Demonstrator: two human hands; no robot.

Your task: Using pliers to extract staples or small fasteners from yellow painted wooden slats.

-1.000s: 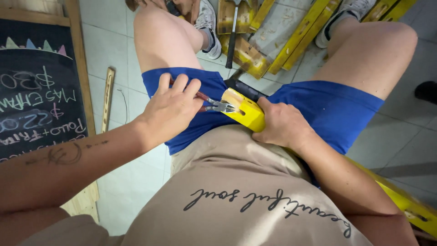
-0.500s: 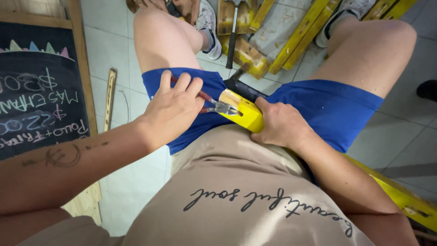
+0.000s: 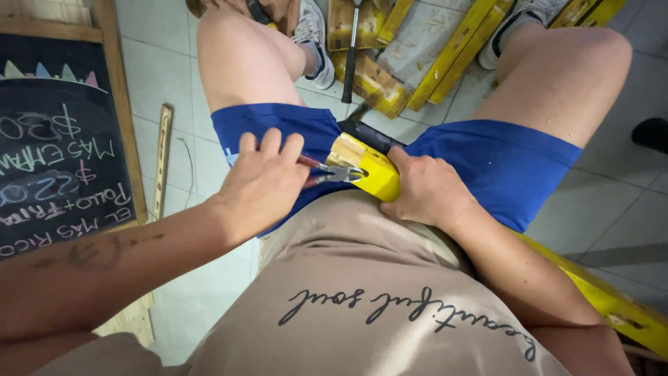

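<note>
While your left hand (image 3: 261, 184) clenches the pliers (image 3: 334, 170) | right hand (image 3: 428, 191) grips the yellow wooden piece (image 3: 369, 170) | stiff, probably light (splintery end) | hold mid-body, clear of the pliers' nose.

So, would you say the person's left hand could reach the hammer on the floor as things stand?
Probably not at once: the left hand is gripping pliers at the yellow wood piece on the lap, and the hammer lies beyond the knees, so they would have to let go and lean forward.
</note>
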